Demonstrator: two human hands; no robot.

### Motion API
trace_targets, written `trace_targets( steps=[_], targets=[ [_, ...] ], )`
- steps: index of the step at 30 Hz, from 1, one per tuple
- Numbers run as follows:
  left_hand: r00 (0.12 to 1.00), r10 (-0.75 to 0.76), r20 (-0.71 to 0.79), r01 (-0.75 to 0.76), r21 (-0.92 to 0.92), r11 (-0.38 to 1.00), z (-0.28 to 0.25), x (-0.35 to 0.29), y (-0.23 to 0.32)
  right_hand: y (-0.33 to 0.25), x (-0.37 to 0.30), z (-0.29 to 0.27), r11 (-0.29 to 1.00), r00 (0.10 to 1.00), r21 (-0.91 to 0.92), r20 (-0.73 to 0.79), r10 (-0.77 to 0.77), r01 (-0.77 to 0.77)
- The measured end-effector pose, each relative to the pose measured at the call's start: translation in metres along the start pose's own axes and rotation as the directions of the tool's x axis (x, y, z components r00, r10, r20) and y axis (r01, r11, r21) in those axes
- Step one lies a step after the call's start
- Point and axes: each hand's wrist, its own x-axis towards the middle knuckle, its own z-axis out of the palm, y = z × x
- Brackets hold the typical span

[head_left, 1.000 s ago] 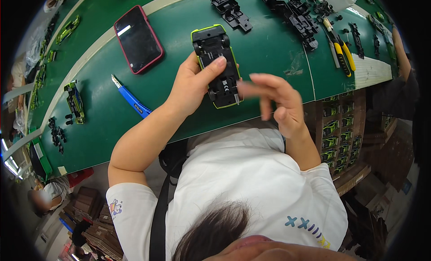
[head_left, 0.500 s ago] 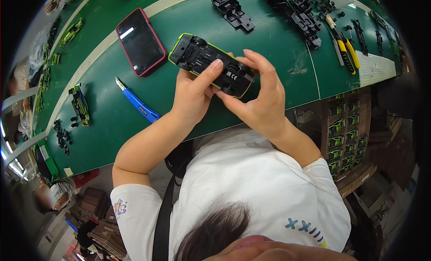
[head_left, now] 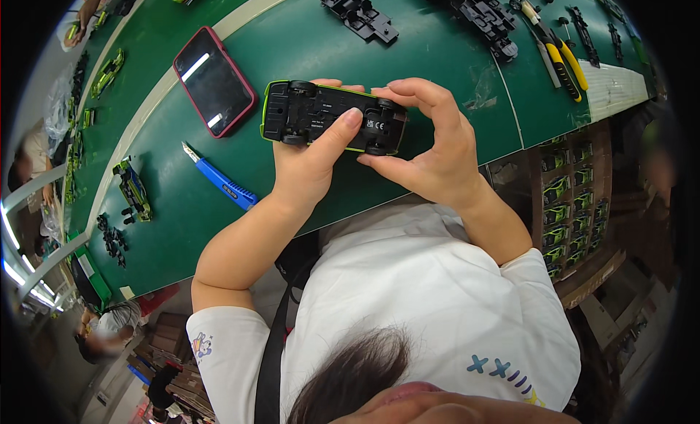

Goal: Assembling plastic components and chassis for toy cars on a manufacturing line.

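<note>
A toy car (head_left: 332, 118) with a black underside and a lime-green edge is held upside down above the green table, its wheels facing up. My left hand (head_left: 310, 158) is closed on it, the thumb lying across the underside and the other fingers beneath and behind. At the car's right end, my right hand (head_left: 441, 143) curves around it, with the thumb at the near edge and the index finger at the far edge. The car's body below is hidden.
A red-cased phone (head_left: 215, 81) and a blue utility knife (head_left: 222, 183) with its blade out lie left. Beyond is a black chassis (head_left: 359, 14). Yellow-handled pliers (head_left: 565, 70) lie right. A half-built car (head_left: 133, 191) rests left; a rack of green cars (head_left: 569, 198) stands lower right.
The toy car has turned from a slant to nearly level across the view. Both hands still hold it. The surroundings have shifted slightly with the head.
</note>
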Motion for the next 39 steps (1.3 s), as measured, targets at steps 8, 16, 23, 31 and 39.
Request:
trace_targets(
  steps=[8, 16, 23, 31, 39],
  targets=[
    [0.990, -0.134, -0.033, 0.131, -0.081, 0.988, -0.004, 0.004, 0.008, -0.001, 0.005, 0.001, 0.982, 0.994, -0.154, 0.006, -0.109, 0.109],
    [0.993, -0.072, -0.088, 0.070, -0.029, 0.997, 0.000, 0.006, 0.004, 0.005, 0.005, 0.008, 0.965, 0.990, -0.220, 0.023, -0.139, 0.140],
    [0.982, -0.177, -0.067, 0.165, -0.148, 0.975, -0.003, 0.006, 0.010, 0.001, 0.016, -0.002, 0.994, 0.987, 0.025, 0.125, 0.105, -0.109],
    [0.984, -0.158, -0.078, 0.148, -0.125, 0.981, 0.000, 0.005, 0.009, 0.002, 0.007, 0.001, 0.994, 0.992, 0.036, 0.076, 0.099, -0.102],
    [0.987, -0.117, -0.113, 0.116, -0.017, 0.993, 0.003, 0.006, 0.007, 0.007, 0.005, 0.008, 0.970, 0.988, -0.197, -0.026, -0.151, 0.143]
  ],
)
